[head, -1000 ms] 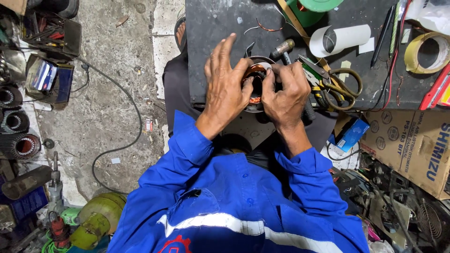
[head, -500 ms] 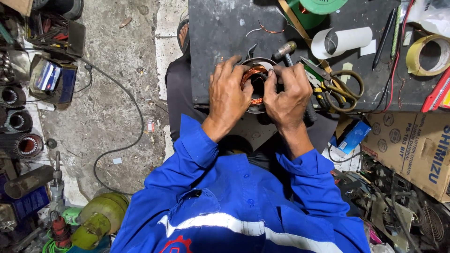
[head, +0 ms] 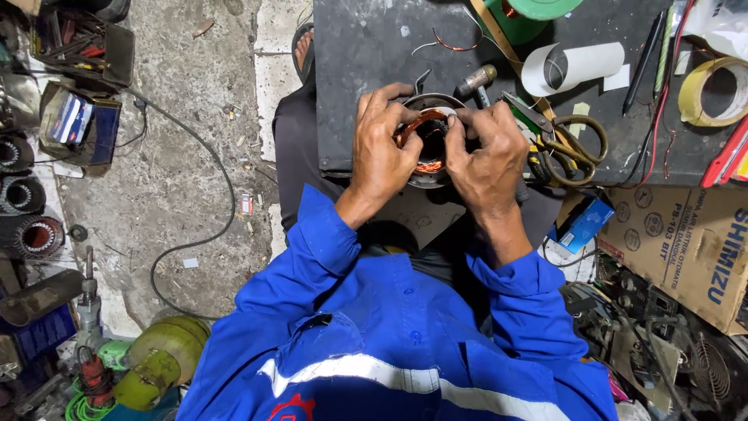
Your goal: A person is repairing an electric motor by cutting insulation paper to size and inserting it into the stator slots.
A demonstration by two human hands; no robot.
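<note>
Motor stator (head: 427,148) with copper windings, left hand (head: 383,148) and right hand (head: 487,156) curled around it, fingers gripping.

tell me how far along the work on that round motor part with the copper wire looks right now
Done: copper coils already sit inside the round stator on the dark worktable. In hand: the left hand and right hand both grip its rim, fingers pressing the windings. Left: the scissors, yellow tape roll and white paper roll lie unused beside it, so finishing probably remains.
</note>
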